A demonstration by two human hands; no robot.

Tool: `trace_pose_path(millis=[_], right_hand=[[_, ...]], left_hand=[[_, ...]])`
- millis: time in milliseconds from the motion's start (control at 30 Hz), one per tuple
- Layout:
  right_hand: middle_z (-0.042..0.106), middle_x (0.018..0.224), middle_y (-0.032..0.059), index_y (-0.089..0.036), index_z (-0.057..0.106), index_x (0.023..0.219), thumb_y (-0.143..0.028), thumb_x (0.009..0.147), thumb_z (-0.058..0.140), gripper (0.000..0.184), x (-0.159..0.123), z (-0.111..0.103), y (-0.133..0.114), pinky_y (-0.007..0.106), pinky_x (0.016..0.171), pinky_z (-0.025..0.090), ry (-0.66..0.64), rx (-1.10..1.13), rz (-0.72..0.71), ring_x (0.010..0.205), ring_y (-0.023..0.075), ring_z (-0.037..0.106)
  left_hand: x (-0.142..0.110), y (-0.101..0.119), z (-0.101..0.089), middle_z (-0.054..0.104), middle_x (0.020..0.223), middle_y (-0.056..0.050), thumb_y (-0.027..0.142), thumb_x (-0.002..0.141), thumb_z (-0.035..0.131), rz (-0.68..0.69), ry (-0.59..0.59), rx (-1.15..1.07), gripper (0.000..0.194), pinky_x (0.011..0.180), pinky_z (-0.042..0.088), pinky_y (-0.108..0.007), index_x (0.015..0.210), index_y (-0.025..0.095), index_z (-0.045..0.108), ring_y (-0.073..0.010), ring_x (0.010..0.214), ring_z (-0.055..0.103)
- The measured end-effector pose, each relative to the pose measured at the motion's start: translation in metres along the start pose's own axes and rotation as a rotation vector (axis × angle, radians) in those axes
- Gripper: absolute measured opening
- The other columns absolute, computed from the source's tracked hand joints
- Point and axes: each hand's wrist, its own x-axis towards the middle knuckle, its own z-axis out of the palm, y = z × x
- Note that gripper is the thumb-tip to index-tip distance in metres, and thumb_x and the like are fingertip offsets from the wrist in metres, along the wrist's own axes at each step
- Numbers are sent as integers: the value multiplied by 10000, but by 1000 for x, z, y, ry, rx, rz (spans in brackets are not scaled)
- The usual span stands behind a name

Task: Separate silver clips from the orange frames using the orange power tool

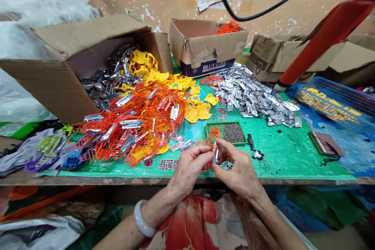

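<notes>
Above the table's front edge, my left hand pinches an orange plastic lattice piece that sticks up past its fingertips. My right hand grips a shiny silver metal clip between thumb and fingers, right against the orange piece. Fingers hide how the two parts meet. Just behind the hands is a green tray holding many tiny dark metal bits. To the left lies a heap of orange lattice pieces with silver clips on them, mixed with yellow plastic pieces.
A pile of silver clips spreads at the back right. Cardboard boxes line the rear, one lying open at left. A red post slants in from the right, near a blue basket and a notebook.
</notes>
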Motion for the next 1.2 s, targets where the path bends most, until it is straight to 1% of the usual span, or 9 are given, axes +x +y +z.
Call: trace_pose_path(millis=[500,633,733,833,867,933,1000,1067,1200], right_hand=[[594,703,4,-124,483,1245,-118,701,558,549,-3,9,-3,277,602,490,13,-128,-92,597,130,546],[577,692,-14,-148,473,1277,-141,733,597,557,-8,16,-9,266,599,499,-47,-71,-129,601,122,550],[608,774,0,-227,519,1255,-183,756,648,517,-5,-17,-8,294,618,524,119,26,-133,653,135,596],[630,881,49,-254,620,1145,-219,671,748,493,19,-88,5,365,632,522,832,-57,-243,743,196,628],[638,948,74,-261,618,1150,-217,600,797,580,32,-115,11,373,632,519,942,-90,-298,824,230,638],[568,1229,116,-296,540,1244,-193,501,840,808,63,-161,20,365,677,514,954,-145,-317,1082,276,580],[506,1331,125,-292,451,1320,-194,568,791,831,95,-190,21,341,721,500,783,-95,-228,1190,256,524],[506,1344,128,-290,404,1352,-225,734,634,663,122,-201,13,323,748,491,473,55,-200,1175,212,545],[515,1336,123,-234,420,1335,-176,726,588,634,152,-197,-6,290,690,464,435,187,-226,1090,190,590]], left_hand=[[0,11,1,639,891,-29,266,832,553,-29,-132,-22,300,735,413,-242,1109,184,633,-157,819,551],[0,16,-3,552,734,8,239,838,538,21,-176,67,161,656,366,-214,897,152,660,-117,697,474],[-3,22,-8,543,722,12,275,851,523,2,-175,145,183,659,347,-214,821,147,650,-114,691,456],[-6,26,-12,568,748,8,355,823,574,-61,-149,200,228,640,339,-213,885,149,652,-117,688,466],[-7,26,-13,573,750,6,373,806,597,-75,-141,206,245,635,339,-213,882,146,649,-116,683,470],[-8,27,-14,582,751,3,381,783,627,-77,-128,202,249,628,336,-211,858,144,641,-112,671,473],[-9,27,-14,587,745,5,362,776,637,-76,-138,168,223,623,332,-211,840,148,636,-105,657,475],[-9,27,-12,597,743,3,343,771,639,-117,-176,118,202,619,331,-215,834,152,636,-102,641,480],[-6,27,-6,599,731,3,337,738,660,-230,-232,132,216,598,315,-215,829,142,640,-97,618,470]])
